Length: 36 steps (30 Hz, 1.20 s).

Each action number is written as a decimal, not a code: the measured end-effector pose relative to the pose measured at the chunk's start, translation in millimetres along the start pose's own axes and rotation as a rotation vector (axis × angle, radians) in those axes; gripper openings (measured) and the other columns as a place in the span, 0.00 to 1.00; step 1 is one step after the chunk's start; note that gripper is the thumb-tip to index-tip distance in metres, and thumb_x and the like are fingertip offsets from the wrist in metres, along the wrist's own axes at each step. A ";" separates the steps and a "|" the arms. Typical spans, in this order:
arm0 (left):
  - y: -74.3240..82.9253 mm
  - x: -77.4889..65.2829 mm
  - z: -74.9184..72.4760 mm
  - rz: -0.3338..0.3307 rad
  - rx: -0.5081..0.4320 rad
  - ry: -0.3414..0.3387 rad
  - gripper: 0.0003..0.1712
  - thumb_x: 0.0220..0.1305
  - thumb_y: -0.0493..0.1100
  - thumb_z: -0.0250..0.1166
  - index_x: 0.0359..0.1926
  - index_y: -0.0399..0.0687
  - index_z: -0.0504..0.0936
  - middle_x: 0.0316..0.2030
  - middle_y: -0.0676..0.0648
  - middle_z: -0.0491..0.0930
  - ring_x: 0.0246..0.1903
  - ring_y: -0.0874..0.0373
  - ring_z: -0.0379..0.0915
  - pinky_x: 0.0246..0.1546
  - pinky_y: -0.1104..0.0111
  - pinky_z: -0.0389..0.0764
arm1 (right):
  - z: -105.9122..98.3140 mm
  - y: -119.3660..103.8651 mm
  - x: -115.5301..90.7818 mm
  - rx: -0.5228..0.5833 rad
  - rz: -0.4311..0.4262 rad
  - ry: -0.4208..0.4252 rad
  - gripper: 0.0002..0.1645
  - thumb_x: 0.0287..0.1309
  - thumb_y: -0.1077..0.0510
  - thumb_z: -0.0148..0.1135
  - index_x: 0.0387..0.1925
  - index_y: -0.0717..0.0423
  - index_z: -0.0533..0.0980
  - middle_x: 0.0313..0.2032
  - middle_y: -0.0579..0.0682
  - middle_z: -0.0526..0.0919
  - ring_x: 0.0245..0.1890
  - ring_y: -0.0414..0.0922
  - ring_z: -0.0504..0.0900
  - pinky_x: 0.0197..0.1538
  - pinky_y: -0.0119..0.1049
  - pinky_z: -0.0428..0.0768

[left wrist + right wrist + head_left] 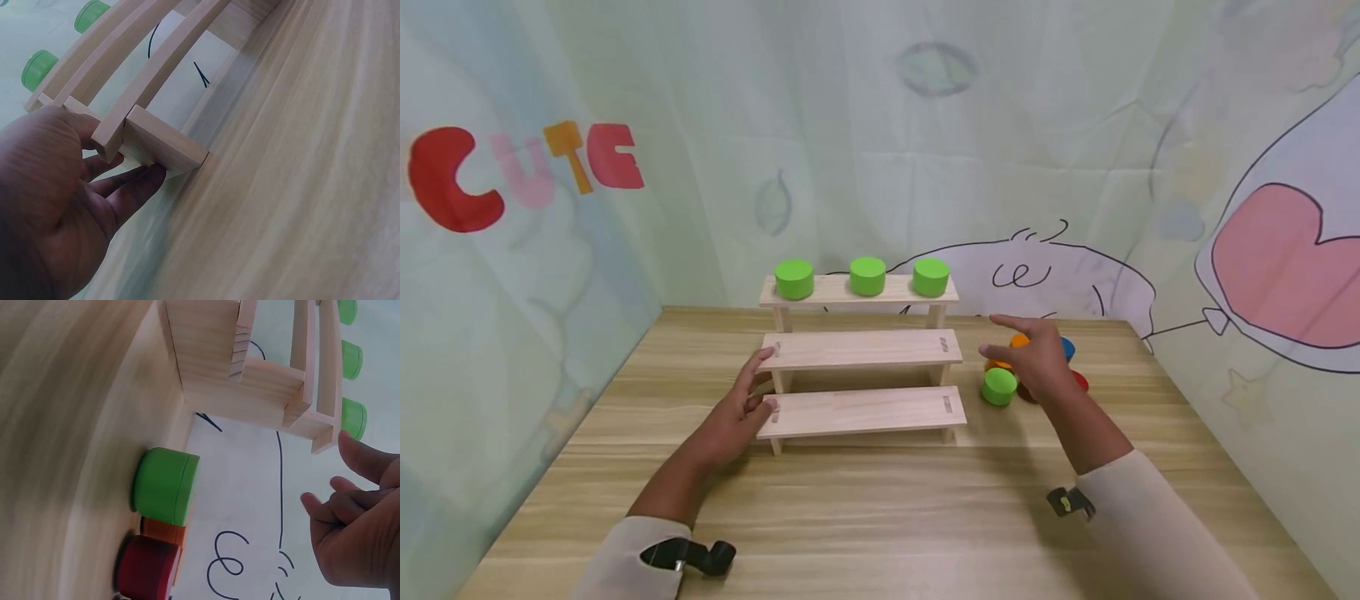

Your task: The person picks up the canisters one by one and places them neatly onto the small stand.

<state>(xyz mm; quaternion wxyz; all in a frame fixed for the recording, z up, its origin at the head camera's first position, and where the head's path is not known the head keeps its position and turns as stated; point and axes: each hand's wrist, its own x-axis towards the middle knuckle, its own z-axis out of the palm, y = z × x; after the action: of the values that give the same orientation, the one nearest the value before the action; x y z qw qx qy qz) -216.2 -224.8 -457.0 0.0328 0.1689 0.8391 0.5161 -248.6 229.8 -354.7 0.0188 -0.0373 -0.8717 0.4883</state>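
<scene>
A three-step wooden shelf stands on the table, with three green round blocks in a row on its top step. My left hand holds the shelf's left end, thumb at the lowest step and fingers against the side. In the left wrist view, the fingers bend around the end board. To the right of the shelf, my right hand hovers with thumb and index finger spread, nothing between them. Below it sits a loose green block; the hand partly hides the other blocks there.
Orange, blue and red blocks cluster right of the shelf on the wood-grain table. A dark red block shows beside the green one in the right wrist view. Printed curtains border the table's back and sides.
</scene>
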 end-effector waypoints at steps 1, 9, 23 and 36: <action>-0.5 0.2 -0.1 -0.004 0.003 0.002 0.45 0.86 0.37 0.52 0.89 0.68 0.38 0.83 0.23 0.52 0.77 0.22 0.63 0.66 0.34 0.79 | -0.3 2.1 -1.1 -0.003 0.008 -0.008 0.39 0.65 0.57 0.79 0.75 0.52 0.77 0.80 0.60 0.71 0.82 0.60 0.64 0.80 0.56 0.71; -1.0 -0.2 0.5 0.005 -0.003 0.004 0.45 0.86 0.37 0.52 0.89 0.67 0.38 0.83 0.24 0.52 0.77 0.22 0.64 0.66 0.35 0.80 | 0.8 16.1 -3.2 -0.078 0.051 -0.046 0.34 0.68 0.55 0.77 0.72 0.58 0.79 0.75 0.64 0.76 0.81 0.64 0.65 0.81 0.59 0.69; -1.6 1.2 -0.7 0.005 -0.011 0.003 0.46 0.86 0.37 0.53 0.89 0.67 0.39 0.83 0.23 0.53 0.77 0.22 0.65 0.64 0.35 0.81 | 0.0 33.3 -2.0 -0.284 0.125 -0.104 0.32 0.65 0.56 0.79 0.68 0.55 0.83 0.76 0.67 0.74 0.77 0.67 0.67 0.71 0.61 0.77; -0.5 1.3 -1.4 0.021 -0.017 0.007 0.46 0.85 0.35 0.53 0.89 0.63 0.39 0.83 0.22 0.53 0.76 0.21 0.65 0.64 0.37 0.82 | 6.6 49.6 -4.4 -0.330 0.118 -0.093 0.35 0.65 0.51 0.80 0.71 0.53 0.81 0.76 0.66 0.74 0.68 0.63 0.73 0.63 0.55 0.83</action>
<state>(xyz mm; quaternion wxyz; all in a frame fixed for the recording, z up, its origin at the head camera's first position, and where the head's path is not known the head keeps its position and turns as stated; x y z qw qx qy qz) -217.8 -225.8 -456.6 0.0255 0.1757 0.8329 0.5242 -242.3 249.7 -400.5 -0.0565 -0.0685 -0.9362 0.3400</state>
